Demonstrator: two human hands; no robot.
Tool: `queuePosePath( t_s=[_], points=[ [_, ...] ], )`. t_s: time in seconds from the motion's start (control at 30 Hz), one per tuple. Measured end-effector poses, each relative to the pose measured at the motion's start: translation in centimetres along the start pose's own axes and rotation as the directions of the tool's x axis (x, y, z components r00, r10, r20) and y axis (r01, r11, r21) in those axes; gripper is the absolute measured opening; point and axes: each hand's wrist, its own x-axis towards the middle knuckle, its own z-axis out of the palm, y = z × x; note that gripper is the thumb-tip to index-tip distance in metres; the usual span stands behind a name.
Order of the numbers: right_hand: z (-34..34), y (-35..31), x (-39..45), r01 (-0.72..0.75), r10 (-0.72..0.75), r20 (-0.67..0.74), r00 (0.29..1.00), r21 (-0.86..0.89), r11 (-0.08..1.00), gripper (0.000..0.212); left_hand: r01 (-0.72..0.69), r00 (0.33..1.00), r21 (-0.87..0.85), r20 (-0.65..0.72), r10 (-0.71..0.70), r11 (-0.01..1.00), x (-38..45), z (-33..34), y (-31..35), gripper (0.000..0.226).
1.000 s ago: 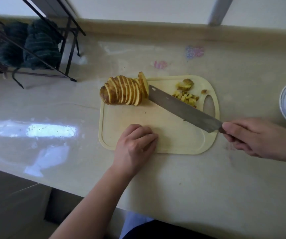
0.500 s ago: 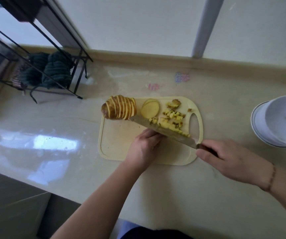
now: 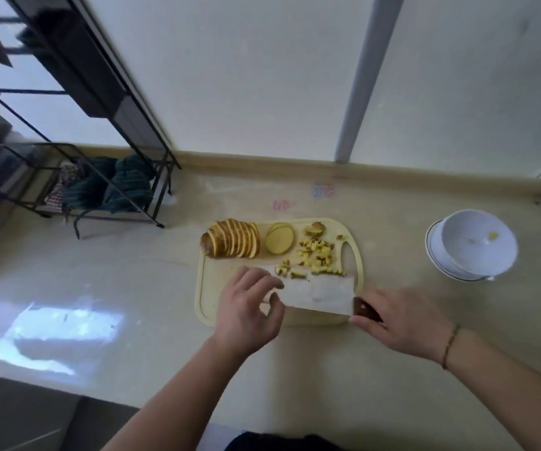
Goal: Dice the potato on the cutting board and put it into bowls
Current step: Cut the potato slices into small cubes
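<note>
Nearest me, my right hand [image 3: 396,323] grips the handle of the knife [image 3: 319,292], whose blade now lies flat on the cutting board [image 3: 210,304] instead of on edge as half a second ago. My left hand [image 3: 246,307] has opened up, fingers loosely spread and touching the blade's tip, holding nothing. Just beyond the blade lie the potato cubes [image 3: 316,257], a few resting at its edge. Farther back sit one loose slice [image 3: 279,238] and the sliced potato [image 3: 230,242]. The stacked bowls [image 3: 472,245] have come fully into view at right.
</note>
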Motion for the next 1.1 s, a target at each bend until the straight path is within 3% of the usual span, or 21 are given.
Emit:
queuePosePath(
  t_s=[0.07, 0.13, 0.3, 0.5, 0.6, 0.73, 0.83, 0.97, 1.1],
  points=[
    [0.2, -0.4, 0.0, 0.008, -0.011, -0.031, 0.999, -0.072, 0.997, 0.068, 0.229, 0.953, 0.200, 0.154, -0.261, 0.953, 1.4, 0.4, -0.7, 0.024],
    [0.2, -1.0, 0.3, 0.013, -0.016, -0.025, 1.000, -0.132, 0.991, 0.063, 0.302, 0.895, 0.267, 0.252, -0.369, 0.915, 2.4, 0.9, -1.4, 0.030],
    [0.2, -1.7, 1.5, 0.021, -0.012, 0.102, 0.995, -0.090, 0.996, 0.085, 0.304, 0.900, 0.088, 0.301, -0.316, 0.949, 4.0, 2.8, -1.5, 0.027],
    [0.1, -1.5, 2.3, 0.049, -0.029, 0.190, 0.981, -0.098, 0.994, 0.076, 0.336, 0.907, -0.077, 0.294, -0.301, 0.939, 5.6, 6.0, -0.3, 0.022],
    [-0.5, -1.6, 2.5, 0.037, -0.015, 0.223, 0.975, -0.094, 0.995, 0.059, 0.320, 0.924, -0.114, 0.257, -0.284, 0.940, 5.4, 6.6, -0.1, 0.020],
    [-0.7, -1.2, 2.4, 0.071, -0.051, 0.200, 0.979, -0.093, 0.993, 0.065, 0.239, 0.944, -0.072, 0.251, -0.214, 0.968, 5.1, 7.0, -0.3, 0.026],
    [-0.4, -1.2, 2.7, 0.083, -0.058, 0.224, 0.973, -0.100, 0.992, 0.062, 0.226, 0.931, 0.017, 0.289, -0.221, 0.974, 6.0, 7.6, 0.2, 0.039],
    [0.2, -0.6, 2.7, 0.115, -0.090, 0.203, 0.975, -0.118, 0.986, 0.079, 0.229, 0.921, 0.098, 0.299, -0.248, 0.968, 7.1, 8.1, 0.2, 0.051],
    [0.1, -0.4, 2.2, 0.112, -0.096, 0.196, 0.976, -0.076, 0.991, 0.079, 0.212, 0.921, 0.143, 0.302, -0.246, 0.967, 7.9, 8.4, -0.4, 0.056]
  ],
)
